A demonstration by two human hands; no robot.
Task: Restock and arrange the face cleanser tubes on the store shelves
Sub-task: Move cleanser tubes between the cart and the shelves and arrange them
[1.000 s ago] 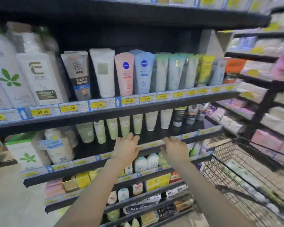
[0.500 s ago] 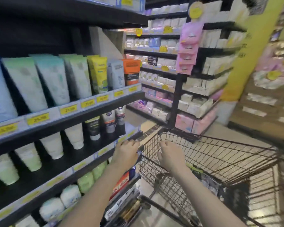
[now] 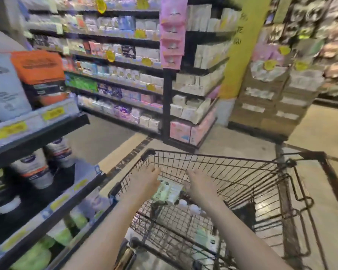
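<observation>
Cart holds pale-green tubes; both hands inside.

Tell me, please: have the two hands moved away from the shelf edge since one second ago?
Yes. The left hand and right hand moved rightward off the shelf, into the cart.

Two bare hands, the left hand and the right hand, are stretched over a wire cart at lower centre, where pale green tubes are seen. Shelves of tubes are seen at left.
</observation>
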